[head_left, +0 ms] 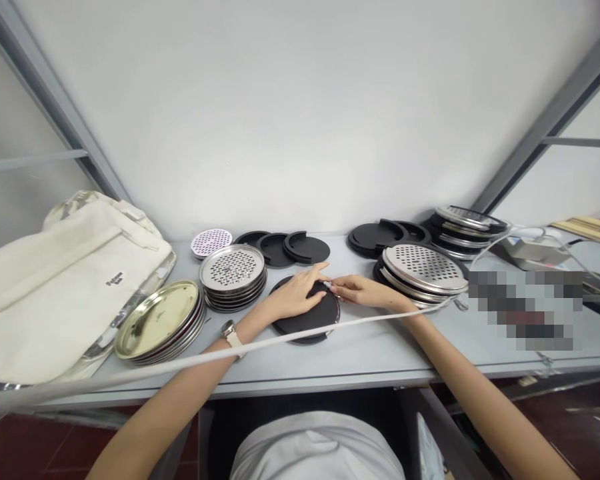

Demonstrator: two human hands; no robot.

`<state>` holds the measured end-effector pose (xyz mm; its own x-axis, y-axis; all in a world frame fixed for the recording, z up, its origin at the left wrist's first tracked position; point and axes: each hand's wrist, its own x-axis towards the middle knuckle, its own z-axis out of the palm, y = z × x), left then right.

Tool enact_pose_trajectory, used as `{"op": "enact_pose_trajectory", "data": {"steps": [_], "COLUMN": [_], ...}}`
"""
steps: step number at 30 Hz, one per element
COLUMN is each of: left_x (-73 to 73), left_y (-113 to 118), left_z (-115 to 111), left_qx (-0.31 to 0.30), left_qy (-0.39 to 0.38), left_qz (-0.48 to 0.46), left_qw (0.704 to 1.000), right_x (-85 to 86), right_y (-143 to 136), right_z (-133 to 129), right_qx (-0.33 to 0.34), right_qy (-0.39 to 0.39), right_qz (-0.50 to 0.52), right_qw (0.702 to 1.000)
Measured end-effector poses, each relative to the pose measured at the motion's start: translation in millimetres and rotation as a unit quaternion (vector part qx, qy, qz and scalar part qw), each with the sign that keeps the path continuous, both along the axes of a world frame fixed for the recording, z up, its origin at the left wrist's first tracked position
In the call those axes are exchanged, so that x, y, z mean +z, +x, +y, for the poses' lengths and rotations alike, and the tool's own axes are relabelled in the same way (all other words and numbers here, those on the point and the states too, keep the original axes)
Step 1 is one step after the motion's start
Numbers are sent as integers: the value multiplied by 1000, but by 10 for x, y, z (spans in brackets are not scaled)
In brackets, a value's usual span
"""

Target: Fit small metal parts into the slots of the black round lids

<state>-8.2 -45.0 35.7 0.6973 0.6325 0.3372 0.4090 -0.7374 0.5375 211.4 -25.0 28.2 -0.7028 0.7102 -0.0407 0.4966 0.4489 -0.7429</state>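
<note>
A round black disc (300, 321) lies on the table in front of me, with a curved raised rim piece at its edge. My left hand (300, 292) rests on top of it, thumb and fingers stretched out and apart. At the disc's right side my right hand (359, 291) is closed in a pinch. Between its fingertips shows a small whitish piece (327, 285), too small to name. A watch with a pale strap (231, 333) is on my left wrist. A white cable (300, 333) passes across the view in front of the disc.
Left stand stacked perforated metal discs (233, 268), gold-toned round plates (156, 319) and a cream backpack (75, 287). More black discs (307, 249) lie at the back. To the right are a stack of perforated plates (424, 268), a taller stack (465, 230) and a white box (535, 252).
</note>
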Motion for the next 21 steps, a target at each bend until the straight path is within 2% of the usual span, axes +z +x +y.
{"op": "enact_pose_trajectory", "data": {"steps": [6, 11, 15, 21], "left_x": [-10, -41, -56, -72], "left_y": [9, 9, 9, 14], "left_z": [20, 39, 40, 53], "left_qx": [12, 9, 10, 6], "left_qy": [13, 1, 4, 13], "left_qz": [10, 7, 15, 19], "left_qw": [1000, 1000, 1000, 1000], "right_x": [-12, -10, -53, -76], "right_y": [12, -14, -45, -60], "right_z": [-1, -101, -190, -220], "right_qx": [-20, -58, -101, -115], "right_qy": [-14, -12, 28, 72], "right_qz": [-7, 12, 14, 3], "right_qw": [1000, 998, 994, 991]}}
